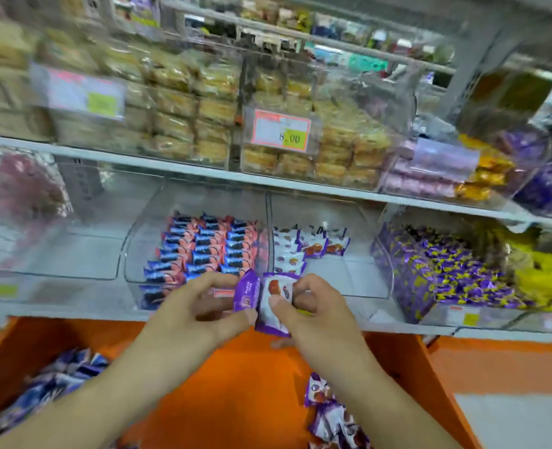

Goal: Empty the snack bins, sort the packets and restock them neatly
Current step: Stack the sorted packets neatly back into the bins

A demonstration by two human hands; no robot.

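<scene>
In front of the lower shelf, my left hand point(200, 306) pinches a purple packet point(246, 292) seen from its side. Beside it my right hand point(310, 309) grips a white-and-purple packet point(273, 306) with a red picture on it. The two packets touch. Behind the hands, a clear bin point(358, 280) holds a few neat rows of the same white-and-purple packets point(295, 251) at its left side. The clear bin point(138, 251) to its left is filled with tidy rows of blue-and-pink packets point(203, 251).
An orange box point(235, 390) below the shelf holds loose blue-white packets point(64, 377) at left and purple-white packets point(329, 416) at right. A bin of purple-and-yellow sweets point(446, 270) stands at right. A clear bin point(57, 251) sits at left. Upper-shelf bins hold biscuits point(316, 150).
</scene>
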